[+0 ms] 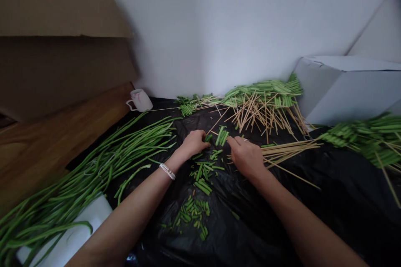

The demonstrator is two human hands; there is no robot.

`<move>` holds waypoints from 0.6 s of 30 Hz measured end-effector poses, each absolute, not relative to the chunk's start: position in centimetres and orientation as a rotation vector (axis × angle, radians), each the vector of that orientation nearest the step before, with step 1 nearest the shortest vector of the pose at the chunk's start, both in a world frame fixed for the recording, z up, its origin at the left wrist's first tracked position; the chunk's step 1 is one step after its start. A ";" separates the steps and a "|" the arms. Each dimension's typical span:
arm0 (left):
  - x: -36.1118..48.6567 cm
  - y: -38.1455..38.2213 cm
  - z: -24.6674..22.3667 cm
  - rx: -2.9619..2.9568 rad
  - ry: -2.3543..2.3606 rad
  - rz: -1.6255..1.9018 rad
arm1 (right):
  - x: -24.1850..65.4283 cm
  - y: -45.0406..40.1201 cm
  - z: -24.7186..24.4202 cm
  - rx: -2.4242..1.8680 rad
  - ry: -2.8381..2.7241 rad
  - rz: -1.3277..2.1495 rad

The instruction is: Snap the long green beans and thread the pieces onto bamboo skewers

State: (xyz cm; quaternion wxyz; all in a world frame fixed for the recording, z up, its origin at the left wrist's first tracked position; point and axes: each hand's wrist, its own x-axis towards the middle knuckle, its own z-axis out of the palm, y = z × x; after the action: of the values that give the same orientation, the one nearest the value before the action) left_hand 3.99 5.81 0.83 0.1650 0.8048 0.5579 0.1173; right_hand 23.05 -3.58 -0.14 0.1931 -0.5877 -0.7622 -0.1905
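Note:
My right hand is closed around one end of a thin bamboo skewer, most of it hidden by the fingers. Short cut green bean pieces sit side by side across that skewer, just left of my fingertips. Near the skewer's far end, my left hand, with a beaded bracelet at the wrist, pinches a short green bean piece. Loose cut bean pieces lie on the black plastic sheet between and below my hands. Beside my right hand rests a bundle of bare skewers.
Long uncut beans spread along the left, partly over a white object. Filled skewers are piled by the wall, with another pile at right. A white mug, a cardboard box and a white box stand around.

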 end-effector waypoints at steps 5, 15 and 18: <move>4.0 5.8 1.2 2.346 1.572 0.259 | 23.0 -3.6 0.0 -1.637 -2.146 -0.528; 1.0 3.8 4.2 2.261 1.347 0.247 | 22.8 -3.8 0.0 -1.589 -2.122 -0.551; 0.6 3.2 3.8 2.214 1.335 0.301 | 22.7 -3.9 0.1 -1.578 -2.124 -0.550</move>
State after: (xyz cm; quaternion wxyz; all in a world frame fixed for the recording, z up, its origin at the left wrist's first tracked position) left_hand 0.62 3.23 3.80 0.2662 0.8198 0.4946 0.1115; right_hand 22.68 -3.90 0.10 0.2178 -0.5698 -0.7671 -0.1988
